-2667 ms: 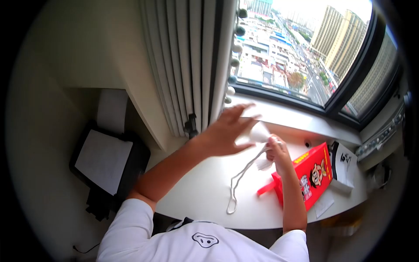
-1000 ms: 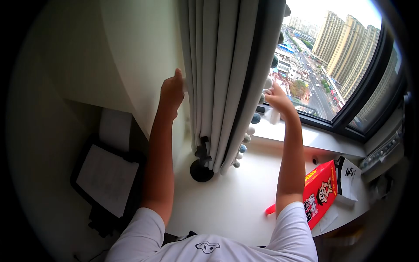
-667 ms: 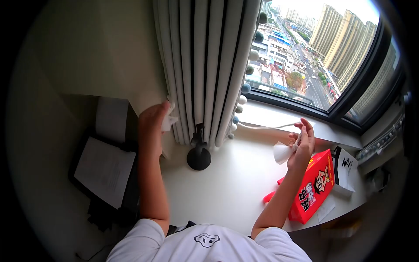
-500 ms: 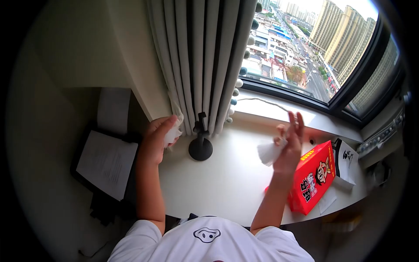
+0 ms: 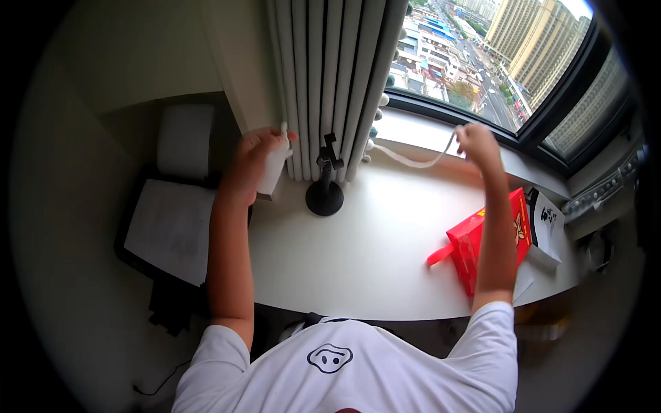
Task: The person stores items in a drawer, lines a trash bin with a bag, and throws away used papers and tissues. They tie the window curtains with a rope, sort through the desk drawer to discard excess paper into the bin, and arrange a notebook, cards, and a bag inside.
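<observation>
My right hand is raised by the window sill, its fingers closed on one end of a white cord. The cord sags in a loop and runs back behind the gathered grey curtain. On the curtain's other side, my left hand is closed in a pinch on a white strip that sticks up from the fingers. A pale, flat-sided white thing shows below that hand; I cannot make out whether it is held. A black stand with a round base is on the desk before the curtain.
The white desk curves in front of me. At right lie a red printed bag and a white box with black lettering. A black printer with paper stands at left. The window is beyond the sill.
My right hand has moved up and right to the sill, lifting the cord into a loop. The white tissue-like piece it held no longer shows. My left hand has risen along the curtain's edge.
</observation>
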Available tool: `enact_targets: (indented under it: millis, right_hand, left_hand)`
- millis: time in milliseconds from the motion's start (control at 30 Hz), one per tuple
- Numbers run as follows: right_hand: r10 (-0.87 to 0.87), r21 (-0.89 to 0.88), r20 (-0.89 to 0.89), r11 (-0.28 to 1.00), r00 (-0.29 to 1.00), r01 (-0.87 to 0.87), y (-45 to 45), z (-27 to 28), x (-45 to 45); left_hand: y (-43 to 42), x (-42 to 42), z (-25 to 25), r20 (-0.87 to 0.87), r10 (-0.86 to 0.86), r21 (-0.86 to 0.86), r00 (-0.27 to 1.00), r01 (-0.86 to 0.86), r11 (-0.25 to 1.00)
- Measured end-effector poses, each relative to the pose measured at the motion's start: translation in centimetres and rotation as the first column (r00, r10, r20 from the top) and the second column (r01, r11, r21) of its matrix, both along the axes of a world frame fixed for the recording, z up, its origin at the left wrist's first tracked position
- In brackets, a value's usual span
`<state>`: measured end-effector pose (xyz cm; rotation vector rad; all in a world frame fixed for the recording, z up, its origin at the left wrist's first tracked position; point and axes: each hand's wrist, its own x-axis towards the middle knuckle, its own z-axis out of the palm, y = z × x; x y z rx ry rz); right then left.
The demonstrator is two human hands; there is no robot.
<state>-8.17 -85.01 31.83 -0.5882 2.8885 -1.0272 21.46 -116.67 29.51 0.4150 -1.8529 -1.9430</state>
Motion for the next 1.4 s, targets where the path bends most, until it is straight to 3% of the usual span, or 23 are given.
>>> enact_targets:
  millis: [33, 67, 100, 133, 200, 233, 300, 333, 400, 433, 500, 633, 700, 733, 800, 867, 933, 967, 1000, 1067, 1200, 1333, 1400]
  right_hand:
    - [-0.081, -0.323, 0.100, 0.940, 0.992, 0.110, 0.6, 1.4, -2.7]
    - [-0.053, -0.652, 0.246, 0.730, 0.968, 0.206, 1.6, 2.3, -5.6]
    - [0.043, -0.800, 0.455, 0.457, 0.890, 0.387, 2.8, 3.9, -9.7]
    - [0.218, -0.931, 0.320, 0.251, 0.922, 0.264, 3.5, 4.6, -10.6]
    - [0.312, -0.986, 0.149, -0.029, 0.938, 0.166, 0.8, 7.3, -6.0]
    - [0.297, -0.995, 0.077, -0.039, 0.952, 0.093, -1.4, 9.0, -0.6]
    - [0.329, -0.943, -0.083, 0.279, 0.941, -0.181, -1.8, 9.9, 3.0]
    - [0.332, -0.943, -0.080, 0.281, 0.940, -0.180, -2.1, 10.4, 4.3]
    - [0.582, -0.812, -0.154, 0.386, 0.798, -0.438, -2.9, 11.5, 6.8]
    - [0.495, -0.845, -0.115, 0.407, 0.861, -0.347, -4.4, 11.8, 9.7]
    - [0.722, -0.648, -0.103, 0.473, 0.684, -0.597, -5.3, 11.4, 10.3]
    - [0.596, -0.442, -0.179, 0.662, 0.783, -0.605, -11.1, 9.5, 17.5]
    - [0.531, -0.434, -0.125, 0.731, 0.838, -0.527, -12.3, 9.0, 19.6]
    - [0.556, -0.536, -0.113, 0.664, 0.824, -0.521, -12.9, 8.2, 19.5]
    - [0.652, -0.613, -0.019, 0.592, 0.758, -0.524, -13.3, 7.8, 18.5]
    - [0.847, -0.798, 0.121, 0.393, 0.518, -0.457, -13.1, 7.2, 17.1]
    - [0.909, -0.843, 0.156, 0.326, 0.386, -0.428, -12.6, 7.6, 16.8]
    - [0.951, -0.884, 0.180, 0.267, 0.250, -0.383, -12.5, 7.7, 16.8]
    - [0.953, -0.885, 0.181, 0.266, 0.244, -0.382, -12.6, 7.3, 17.0]
    - [0.868, -0.672, 0.018, 0.378, 0.496, -0.637, -12.9, 6.3, 17.3]
    - [0.884, -0.714, 0.065, 0.365, 0.462, -0.597, -13.1, 5.5, 16.8]
    - [0.874, -0.766, 0.098, 0.372, 0.477, -0.524, -13.2, 5.2, 16.4]
    - [0.887, -0.776, 0.099, 0.352, 0.450, -0.523, -13.4, 5.0, 16.3]
  left_hand:
    - [0.1, -0.5, 0.0, -0.018, 0.123, 0.025, 0.992, -0.122, 0.992]
    - [-0.3, -1.1, -0.2, -0.032, 0.182, 0.054, 0.983, -0.180, 0.982]
    - [-1.4, -2.0, -0.7, -0.028, 0.177, 0.056, 0.984, -0.175, 0.983]
    - [-2.9, -3.0, -1.4, -0.038, 0.168, 0.064, 0.985, -0.165, 0.984]
    - [-4.2, -3.6, -1.8, -0.184, 0.137, 0.137, 0.973, -0.112, 0.984]
    - [-3.9, -3.8, -0.9, -0.184, 0.134, 0.136, 0.974, -0.110, 0.985]
    - [-2.7, -3.8, 2.0, -0.177, 0.208, 0.270, 0.962, -0.156, 0.950]
    - [-2.7, -3.6, 2.8, -0.174, 0.212, 0.272, 0.962, -0.160, 0.949]
    - [-2.9, -3.2, 4.2, -0.359, 0.089, 0.171, 0.929, -0.028, 0.985]
    - [-3.1, -3.0, 4.8, -0.358, 0.091, 0.170, 0.929, -0.031, 0.985]
    - [-3.2, -2.4, 6.0, -0.509, -0.203, -0.164, 0.837, 0.137, 0.977]
    - [5.5, -0.4, 8.8, -0.461, -0.142, -0.241, 0.876, 0.030, 0.970]
    - [7.6, -0.7, 8.5, -0.513, -0.183, -0.514, 0.839, -0.130, 0.848]
    - [8.1, -0.8, 8.3, -0.513, -0.178, -0.516, 0.840, -0.136, 0.846]
    - [8.6, -0.9, 7.8, -0.611, 0.007, -0.699, 0.791, -0.545, 0.463]
    - [8.8, -0.5, 7.6, -0.584, 0.034, -0.718, 0.811, -0.535, 0.445]
    - [8.5, -0.5, 7.2, -0.553, 0.061, -0.737, 0.831, -0.522, 0.430]
    - [8.3, -0.8, 6.9, -0.513, 0.025, -0.733, 0.858, -0.452, 0.508]
    - [8.2, -0.8, 6.6, -0.473, -0.017, -0.722, 0.881, -0.377, 0.580]
    - [8.2, -0.6, 6.4, -0.404, -0.034, -0.711, 0.914, -0.290, 0.640]
    - [7.8, -0.3, 5.8, -0.260, 0.004, -0.662, 0.966, -0.181, 0.727]
    - [7.5, -0.8, 5.3, -0.350, -0.015, -0.580, 0.937, -0.205, 0.789]
    - [7.6, -0.9, 5.5, -0.477, 0.123, -0.801, 0.870, -0.488, 0.347]
